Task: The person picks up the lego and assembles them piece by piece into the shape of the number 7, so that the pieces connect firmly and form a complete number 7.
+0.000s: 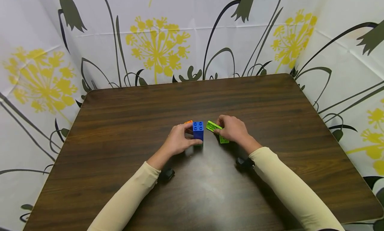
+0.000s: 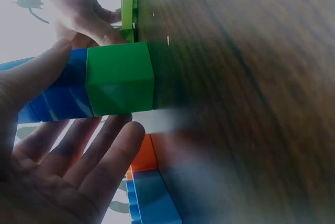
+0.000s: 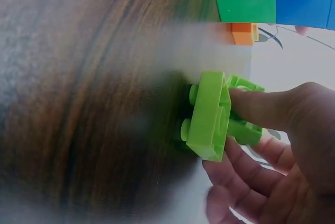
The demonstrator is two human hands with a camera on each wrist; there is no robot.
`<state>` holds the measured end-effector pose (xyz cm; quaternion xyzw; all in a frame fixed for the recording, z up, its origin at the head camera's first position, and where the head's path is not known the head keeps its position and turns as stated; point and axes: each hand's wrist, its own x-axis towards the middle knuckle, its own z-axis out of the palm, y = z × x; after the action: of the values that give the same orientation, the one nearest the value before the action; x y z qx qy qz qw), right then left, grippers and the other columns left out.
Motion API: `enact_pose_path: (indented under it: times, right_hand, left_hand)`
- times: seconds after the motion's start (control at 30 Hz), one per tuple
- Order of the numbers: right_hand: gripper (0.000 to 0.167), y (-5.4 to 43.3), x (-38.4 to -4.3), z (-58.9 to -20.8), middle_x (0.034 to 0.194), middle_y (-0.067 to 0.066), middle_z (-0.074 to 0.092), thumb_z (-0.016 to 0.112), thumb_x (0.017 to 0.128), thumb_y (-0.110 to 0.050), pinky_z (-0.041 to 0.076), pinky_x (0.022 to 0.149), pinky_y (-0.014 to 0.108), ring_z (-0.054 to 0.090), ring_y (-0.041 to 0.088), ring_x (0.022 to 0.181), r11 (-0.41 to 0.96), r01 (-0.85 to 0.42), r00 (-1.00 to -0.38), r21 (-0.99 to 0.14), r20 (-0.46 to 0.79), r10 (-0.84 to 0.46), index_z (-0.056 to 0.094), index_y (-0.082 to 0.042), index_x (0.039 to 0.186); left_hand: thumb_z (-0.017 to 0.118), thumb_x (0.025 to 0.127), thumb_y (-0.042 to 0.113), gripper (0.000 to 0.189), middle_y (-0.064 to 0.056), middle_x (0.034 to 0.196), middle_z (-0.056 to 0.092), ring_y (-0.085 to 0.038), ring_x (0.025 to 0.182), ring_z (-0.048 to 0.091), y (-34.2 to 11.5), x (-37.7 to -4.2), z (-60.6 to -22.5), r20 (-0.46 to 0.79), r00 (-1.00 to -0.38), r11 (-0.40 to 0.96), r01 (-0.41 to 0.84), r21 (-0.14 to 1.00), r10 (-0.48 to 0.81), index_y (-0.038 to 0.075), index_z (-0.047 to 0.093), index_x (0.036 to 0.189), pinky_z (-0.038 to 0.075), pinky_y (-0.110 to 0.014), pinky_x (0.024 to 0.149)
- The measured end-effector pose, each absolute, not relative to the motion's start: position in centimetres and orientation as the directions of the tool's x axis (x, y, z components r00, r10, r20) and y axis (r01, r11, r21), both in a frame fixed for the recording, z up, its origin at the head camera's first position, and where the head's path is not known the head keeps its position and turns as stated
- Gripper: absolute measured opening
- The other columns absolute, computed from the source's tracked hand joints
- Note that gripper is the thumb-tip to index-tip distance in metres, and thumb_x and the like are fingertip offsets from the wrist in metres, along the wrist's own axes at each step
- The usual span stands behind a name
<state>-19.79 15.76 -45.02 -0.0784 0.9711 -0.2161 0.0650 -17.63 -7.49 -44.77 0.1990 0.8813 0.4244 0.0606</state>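
Observation:
My left hand [image 1: 179, 140] grips an upright stack of toy building bricks, thumb on one side and fingers on the other. The stack's upper part is blue bricks [image 1: 198, 133]; its bottom is a green brick [image 2: 120, 79] near the tabletop. To the right, my right hand [image 1: 234, 128] pinches lime green bricks [image 3: 208, 114] between thumb and fingers. One lime brick has its studs toward the table in the right wrist view; a second lime piece [image 3: 245, 134] lies against it. Whether the two are joined, I cannot tell.
An orange brick [image 1: 188, 122] sits behind my left hand, mostly covered. Beside it in the left wrist view lies another blue brick [image 2: 154, 198]. The brown wood-grain table [image 1: 135, 107] ends at a flower-patterned curtain [image 1: 180, 31] along the back and sides.

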Motion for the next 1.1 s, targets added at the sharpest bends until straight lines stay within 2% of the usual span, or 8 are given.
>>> enact_pose_path:
  times: [0.1,0.2,0.3,0.43,0.57,0.7,0.93,1.1]
  right_hand:
    - [0.024,16.0,-19.7,-44.9,0.090,-0.001,0.066,0.075,0.087,-0.034,0.047,0.061,0.037,0.058,0.019,0.073,0.876,-0.113,-0.985,-0.469,-0.062,-0.160,0.061,-0.017,0.096]
    - [0.022,16.2,-19.7,-44.6,0.095,0.004,0.067,0.072,0.090,-0.028,0.048,0.061,0.036,0.060,0.020,0.073,0.820,-0.097,-0.990,-0.564,-0.034,-0.140,0.057,-0.015,0.101]
    - [0.023,16.3,-19.7,-43.9,0.101,0.011,0.067,0.070,0.092,-0.018,0.054,0.061,0.034,0.065,0.021,0.070,0.675,-0.072,-0.989,-0.734,-0.037,-0.146,0.052,-0.010,0.105]
    - [0.027,16.2,-19.7,-43.0,0.107,0.024,0.067,0.069,0.092,-0.009,0.059,0.059,0.036,0.070,0.030,0.074,0.389,0.001,-0.974,-0.921,-0.089,-0.207,0.047,-0.004,0.108]
    - [0.031,16.2,-19.5,-42.0,0.116,0.030,0.063,0.068,0.093,-0.011,0.060,0.064,0.039,0.070,0.037,0.091,0.164,0.117,-0.946,-0.980,-0.160,-0.281,0.046,-0.002,0.112]
    - [0.035,16.0,-18.9,-40.6,0.124,0.031,0.057,0.069,0.093,-0.015,0.059,0.074,0.044,0.066,0.039,0.103,0.041,0.167,-0.922,-0.985,-0.170,-0.347,0.048,0.000,0.116]
    - [0.031,15.1,-17.6,-38.7,0.119,0.026,0.060,0.068,0.093,-0.009,0.055,0.082,0.052,0.067,0.035,0.104,0.028,0.027,-0.910,-0.999,-0.036,-0.413,0.053,0.003,0.118]
    - [0.028,14.3,-16.9,-38.2,0.110,0.013,0.067,0.074,0.088,-0.007,0.058,0.081,0.046,0.069,0.030,0.096,0.183,-0.180,-0.929,-0.967,0.106,-0.354,0.064,0.000,0.113]
  left_hand:
    - [0.088,0.074,0.025,0.056,-0.007,0.108,0.069,-0.022,0.099,0.068,-7.7,-17.5,-44.7,0.066,-0.912,0.538,0.296,0.790,0.405,0.007,0.063,0.121,0.058,-0.036,0.078]
    - [0.088,0.075,0.023,0.056,-0.008,0.110,0.068,-0.023,0.100,0.067,-8.0,-17.4,-44.6,0.095,-0.911,0.501,0.306,0.810,0.402,0.007,0.062,0.122,0.059,-0.035,0.078]
    - [0.087,0.076,0.024,0.055,-0.008,0.112,0.068,-0.025,0.101,0.066,-8.1,-17.2,-44.4,0.136,-0.908,0.470,0.328,0.820,0.397,0.008,0.063,0.123,0.057,-0.040,0.083]
    - [0.085,0.077,0.025,0.054,-0.008,0.115,0.067,-0.025,0.102,0.066,-8.0,-16.9,-44.0,0.151,-0.908,0.423,0.323,0.847,0.390,0.010,0.064,0.124,0.056,-0.043,0.087]
    - [0.084,0.079,0.024,0.051,-0.007,0.116,0.066,-0.026,0.103,0.065,-7.9,-16.8,-43.6,0.152,-0.910,0.370,0.303,0.878,0.385,0.012,0.065,0.124,0.055,-0.038,0.088]
    - [0.083,0.080,0.020,0.047,-0.008,0.114,0.067,-0.026,0.101,0.067,-7.8,-16.8,-43.5,0.155,-0.913,0.351,0.295,0.889,0.376,0.009,0.066,0.122,0.056,-0.033,0.086]
    - [0.080,0.082,0.011,0.045,-0.018,0.115,0.066,-0.033,0.102,0.067,-7.7,-16.2,-42.2,0.103,-0.920,0.318,0.233,0.919,0.378,-0.003,0.063,0.121,0.055,-0.036,0.086]
    - [0.077,0.084,0.004,0.042,-0.024,0.116,0.064,-0.038,0.105,0.065,-7.3,-15.4,-40.4,0.079,-0.916,0.284,0.202,0.937,0.393,-0.009,0.061,0.121,0.055,-0.037,0.087]
